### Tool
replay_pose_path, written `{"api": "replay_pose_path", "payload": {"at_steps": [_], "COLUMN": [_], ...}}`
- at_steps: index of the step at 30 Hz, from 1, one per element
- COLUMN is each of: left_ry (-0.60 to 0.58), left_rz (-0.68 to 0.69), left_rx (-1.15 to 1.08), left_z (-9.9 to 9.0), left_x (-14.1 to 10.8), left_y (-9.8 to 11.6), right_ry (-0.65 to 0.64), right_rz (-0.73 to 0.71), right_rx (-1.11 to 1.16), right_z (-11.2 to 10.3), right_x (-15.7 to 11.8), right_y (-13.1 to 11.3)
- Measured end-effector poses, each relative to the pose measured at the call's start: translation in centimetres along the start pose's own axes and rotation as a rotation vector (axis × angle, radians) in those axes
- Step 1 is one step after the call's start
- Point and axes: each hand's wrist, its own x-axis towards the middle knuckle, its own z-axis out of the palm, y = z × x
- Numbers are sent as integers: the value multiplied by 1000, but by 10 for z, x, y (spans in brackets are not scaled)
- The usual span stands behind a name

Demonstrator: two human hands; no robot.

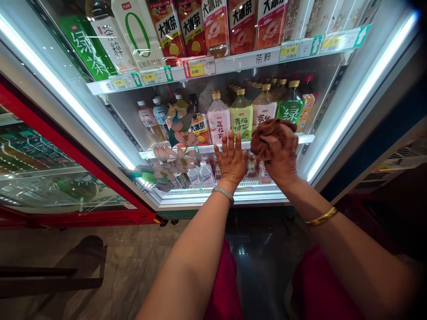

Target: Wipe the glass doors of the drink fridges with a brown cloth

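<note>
A lit drinks fridge with a glass front [130, 111] stands before me, bottles showing behind the pane. My left hand [231, 162] lies flat with fingers spread, apparently against the glass, below a pink-labelled bottle [218, 116] and a yellow-green bottle [242, 113]. To its right, my right hand [282, 158] grips a crumpled brown cloth [271, 135] bunched up by the pane, in front of a green-labelled bottle [291, 106]. A pink flower decal [178, 160] is on the glass to the left of my hands.
A red-framed fridge [76, 155] with more bottles adjoins on the left. Shelf edges carry price tags [196, 69]. At lower left, dark furniture legs [50, 282] stand on the grey floor [133, 262]. A shelved unit [383, 171] is on the right.
</note>
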Motion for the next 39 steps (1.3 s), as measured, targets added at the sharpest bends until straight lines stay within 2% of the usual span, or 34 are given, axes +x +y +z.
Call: {"api": "replay_pose_path", "payload": {"at_steps": [4,7,9,11,13,15,17,21,24,26,28,30,32,34,36,39], "left_ry": [13,13,8,3,1,7,29,73,70,65,65,69,73,67,56,58], "left_rz": [27,30,25,22,21,29,48,80,81,77,82,91,95,91,85,83], "left_rx": [14,12,5,0,2,12,32,56,53,53,57,65,70,67,62,74], "left_z": [3,3,1,-1,-2,-1,2,7,8,6,5,3,2,1,1,1], "left_x": [-2,-2,-1,-1,0,-1,-1,-3,-3,-3,-2,-2,-3,-3,-3,-3], "left_y": [-4,-4,-2,-1,0,-1,-4,-7,-6,-5,-3,-3,-3,-4,-4,-3], "right_ry": [-202,-252,-214,-112,-17,15,-6,-69,-111,-107,-57,53,163,213,181,37], "right_rz": [-175,-195,-152,-93,-71,-94,-139,-266,-365,-391,-317,-168,-42,17,-6,-149], "right_rx": [24,11,-22,-59,-72,-59,-37,-1,4,5,8,17,31,34,36,75], "right_z": [7,0,-7,-13,-13,-6,5,20,15,6,-2,-4,-1,5,12,17], "right_x": [-21,-29,-24,-13,-2,3,-2,-30,-41,-35,-20,-3,9,13,8,-11], "right_y": [-5,4,8,8,5,-1,-5,-3,14,28,40,44,38,25,9,-4]}}
